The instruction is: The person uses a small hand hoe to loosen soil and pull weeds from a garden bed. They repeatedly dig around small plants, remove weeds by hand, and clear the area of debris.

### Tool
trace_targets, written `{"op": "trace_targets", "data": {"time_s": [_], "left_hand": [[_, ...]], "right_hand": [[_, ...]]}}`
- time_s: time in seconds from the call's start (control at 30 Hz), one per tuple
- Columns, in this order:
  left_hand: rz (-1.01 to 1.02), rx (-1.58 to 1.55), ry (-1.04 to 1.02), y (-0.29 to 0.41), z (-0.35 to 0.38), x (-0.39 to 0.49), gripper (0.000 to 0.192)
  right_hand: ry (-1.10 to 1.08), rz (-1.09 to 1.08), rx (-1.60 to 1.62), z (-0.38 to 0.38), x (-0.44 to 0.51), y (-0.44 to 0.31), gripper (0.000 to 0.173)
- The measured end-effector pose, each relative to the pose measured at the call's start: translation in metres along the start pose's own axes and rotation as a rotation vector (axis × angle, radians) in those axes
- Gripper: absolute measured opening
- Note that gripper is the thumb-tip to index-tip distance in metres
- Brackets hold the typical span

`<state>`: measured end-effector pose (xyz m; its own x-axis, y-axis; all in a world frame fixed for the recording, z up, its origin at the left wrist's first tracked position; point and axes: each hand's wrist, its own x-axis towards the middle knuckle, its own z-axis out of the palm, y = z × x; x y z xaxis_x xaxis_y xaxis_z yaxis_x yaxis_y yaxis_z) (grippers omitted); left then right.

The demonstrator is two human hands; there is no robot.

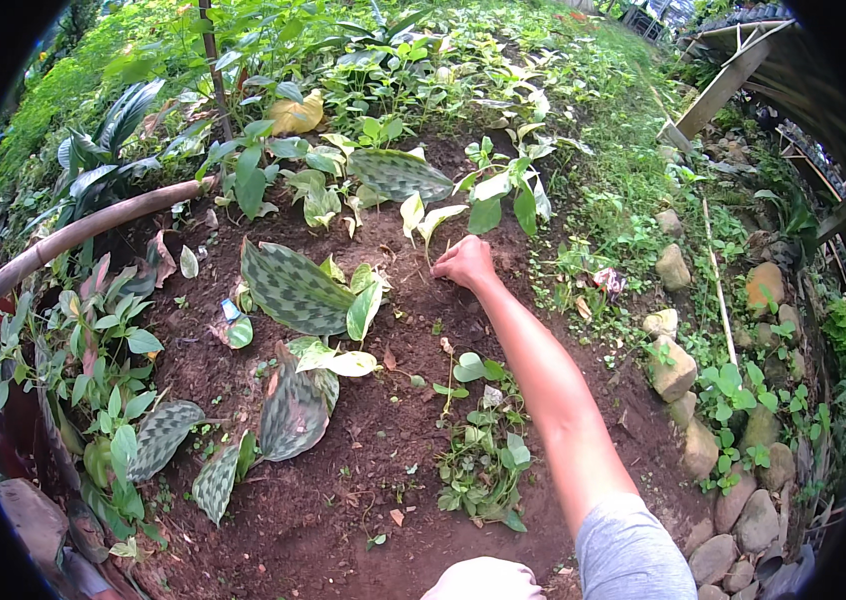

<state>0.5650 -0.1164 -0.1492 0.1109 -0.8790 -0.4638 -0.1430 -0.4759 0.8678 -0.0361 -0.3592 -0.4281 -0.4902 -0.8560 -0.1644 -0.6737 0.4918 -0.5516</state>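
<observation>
My right hand (pixel 465 262) reaches down to the brown soil (pixel 393 465), its fingers pinched together at the base of a small plant with pale yellow-green leaves (pixel 434 219). Whether a stem lies between the fingertips cannot be made out. Left of the hand lie a large patterned leaf (pixel 299 291) and variegated green-and-cream leaves (pixel 365 309). Beyond it is another patterned leaf (pixel 400 174). Nearer my body, a heap of uprooted-looking green weeds (pixel 486 465) rests beside my forearm. My left hand is out of view.
Rounded stones (pixel 674 367) edge the bed on the right, with a thin stick (pixel 719 285) beyond them. A curved wooden pole (pixel 85 232) crosses the left side. A wooden board (pixel 723 86) leans at the upper right. Dense green plants (pixel 408 82) grow at the far side.
</observation>
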Motion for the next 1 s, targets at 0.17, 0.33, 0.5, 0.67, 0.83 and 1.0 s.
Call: {"op": "trace_targets", "data": {"time_s": [0.17,0.33,0.5,0.67,0.83,1.0], "left_hand": [[0.0,0.032,-0.008,-0.004,0.0,0.009,0.023],[-0.052,0.0,0.019,-0.002,0.003,0.009,0.024],[-0.105,-0.016,0.045,0.003,0.008,0.003,0.026],[-0.115,-0.024,0.097,0.007,0.008,-0.005,0.025],[-0.061,-0.059,0.093,0.012,0.008,-0.018,0.025],[-0.024,0.01,0.06,0.01,0.007,-0.032,0.025]], "right_hand": [[0.232,-0.14,-0.229,0.008,-0.006,-0.007,0.024],[0.32,-0.138,-0.314,0.02,0.002,0.001,0.053],[0.507,-0.29,-0.235,0.044,0.029,0.022,0.024],[0.517,-0.262,-0.11,0.069,0.051,0.03,0.026],[0.357,-0.17,-0.176,0.045,0.045,0.012,0.028],[0.01,-0.056,0.061,-0.016,0.008,0.014,0.05]]}}
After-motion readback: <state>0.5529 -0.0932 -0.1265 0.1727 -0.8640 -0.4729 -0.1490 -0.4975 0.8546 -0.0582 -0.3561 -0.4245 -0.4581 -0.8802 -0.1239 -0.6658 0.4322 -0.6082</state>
